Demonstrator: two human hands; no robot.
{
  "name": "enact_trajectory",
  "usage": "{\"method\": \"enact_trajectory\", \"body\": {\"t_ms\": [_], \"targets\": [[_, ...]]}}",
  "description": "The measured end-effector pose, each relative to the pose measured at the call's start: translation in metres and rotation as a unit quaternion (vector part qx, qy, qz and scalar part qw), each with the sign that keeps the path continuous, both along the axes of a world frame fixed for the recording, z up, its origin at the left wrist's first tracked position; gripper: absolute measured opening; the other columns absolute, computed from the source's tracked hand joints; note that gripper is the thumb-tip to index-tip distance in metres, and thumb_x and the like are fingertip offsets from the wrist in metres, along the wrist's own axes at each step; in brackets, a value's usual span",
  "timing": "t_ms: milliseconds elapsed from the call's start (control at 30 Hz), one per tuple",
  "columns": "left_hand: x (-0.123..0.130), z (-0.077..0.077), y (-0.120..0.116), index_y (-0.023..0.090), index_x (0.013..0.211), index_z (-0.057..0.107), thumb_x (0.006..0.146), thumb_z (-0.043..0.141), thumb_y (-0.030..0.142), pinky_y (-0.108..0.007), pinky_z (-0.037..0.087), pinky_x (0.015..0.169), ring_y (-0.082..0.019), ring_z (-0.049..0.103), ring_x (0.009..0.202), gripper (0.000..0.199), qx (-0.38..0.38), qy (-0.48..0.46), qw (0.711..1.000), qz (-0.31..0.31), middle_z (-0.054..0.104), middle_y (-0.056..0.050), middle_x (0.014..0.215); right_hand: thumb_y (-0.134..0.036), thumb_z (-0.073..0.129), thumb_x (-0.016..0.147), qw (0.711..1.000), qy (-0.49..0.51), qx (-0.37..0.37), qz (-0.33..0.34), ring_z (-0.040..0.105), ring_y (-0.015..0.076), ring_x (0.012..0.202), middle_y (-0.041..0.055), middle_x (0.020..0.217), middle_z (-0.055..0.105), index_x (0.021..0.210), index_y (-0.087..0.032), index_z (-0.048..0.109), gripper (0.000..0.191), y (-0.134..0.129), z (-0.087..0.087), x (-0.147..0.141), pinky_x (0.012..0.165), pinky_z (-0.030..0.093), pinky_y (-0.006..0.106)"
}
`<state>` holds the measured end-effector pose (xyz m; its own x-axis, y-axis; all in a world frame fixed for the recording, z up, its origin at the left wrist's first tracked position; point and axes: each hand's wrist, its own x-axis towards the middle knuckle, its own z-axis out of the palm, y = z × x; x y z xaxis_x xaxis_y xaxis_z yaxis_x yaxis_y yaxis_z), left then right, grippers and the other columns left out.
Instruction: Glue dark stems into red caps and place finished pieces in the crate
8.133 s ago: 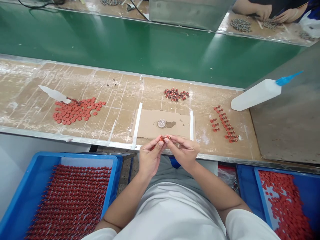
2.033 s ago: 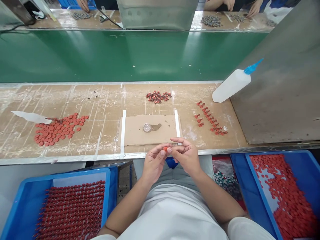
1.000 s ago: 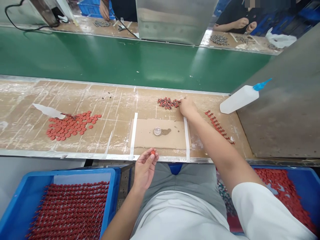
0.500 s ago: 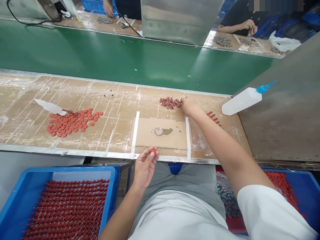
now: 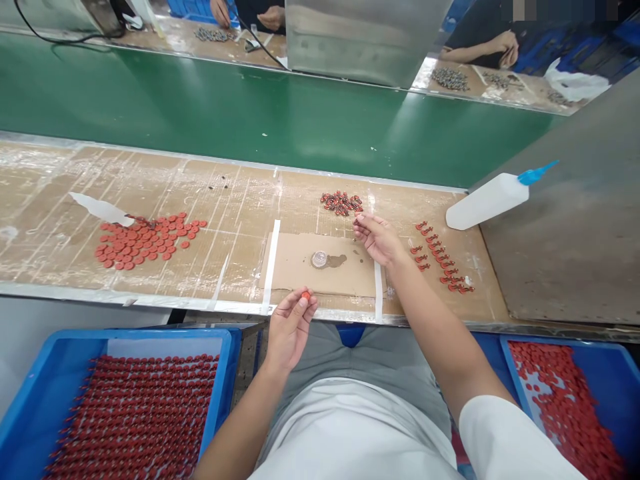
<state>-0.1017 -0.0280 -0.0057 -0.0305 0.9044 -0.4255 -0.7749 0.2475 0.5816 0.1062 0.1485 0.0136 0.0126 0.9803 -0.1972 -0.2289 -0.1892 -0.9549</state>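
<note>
Red disc-shaped part [image 5: 306,295] pinched up at the fingertips of the left hand [image 5: 290,331], just above the desk's near edge! That left grip is pressed together on it, held up where the fingers can work it. Right hand [image 5: 379,240] spread open, nothing visible in it, over the cardboard pad [image 5: 290,273]. Below, a blue plastic tray [image 5: 65,347] at lower left keeps red parts in neat rows. White tape strips [image 5: 271,267] pin that pad to the tan desk [image 5: 230,200]. Beyond, a small cluster of red-and-dark parts [image 5: 341,203] sits top centre, red discs [image 5: 145,240] heap left, and a white glue bottle [image 5: 487,201] lies right, within easy reach.
</note>
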Motion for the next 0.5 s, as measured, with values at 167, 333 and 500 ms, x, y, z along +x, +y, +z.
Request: {"method": "enact_trajectory", "body": {"t_ms": [167,333,500], "targets": [[-0.003,-0.003,0.009,0.018,0.097,0.071,0.075,0.073,0.017,-0.024,0.052,0.088,-0.010,0.067,0.087,0.022,0.025,0.011,1.000,0.014,0.071,-0.004,0.102,-0.042,0.078,0.065,0.998,-0.054,0.037,-0.019,0.064,0.0093,0.064,0.0011,0.083,0.071,0.096,-0.021,0.070,0.038,-0.027,0.001,-0.020,0.057,0.054,0.021],[-0.001,-0.009,0.021,0.018,0.094,0.072,0.071,0.078,0.020,-0.027,0.051,0.090,-0.011,0.067,0.086,0.025,0.044,0.030,0.998,0.045,0.072,-0.005,0.099,-0.044,0.076,0.067,0.979,-0.128,0.123,-0.100,0.066,0.0139,0.071,0.0041,0.085,0.073,0.097,-0.020,0.071,0.039,-0.050,-0.006,-0.048,0.070,0.057,0.030],[0.001,-0.012,0.023,0.018,0.095,0.072,0.069,0.079,0.023,-0.030,0.052,0.088,-0.012,0.068,0.083,0.027,0.050,0.046,0.997,0.045,0.072,-0.007,0.099,-0.043,0.069,0.076,0.952,-0.222,0.192,-0.086,0.069,0.0190,0.083,0.0056,0.094,0.073,0.100,-0.022,0.071,0.032,-0.063,-0.019,-0.060,0.080,0.057,0.036]]}}
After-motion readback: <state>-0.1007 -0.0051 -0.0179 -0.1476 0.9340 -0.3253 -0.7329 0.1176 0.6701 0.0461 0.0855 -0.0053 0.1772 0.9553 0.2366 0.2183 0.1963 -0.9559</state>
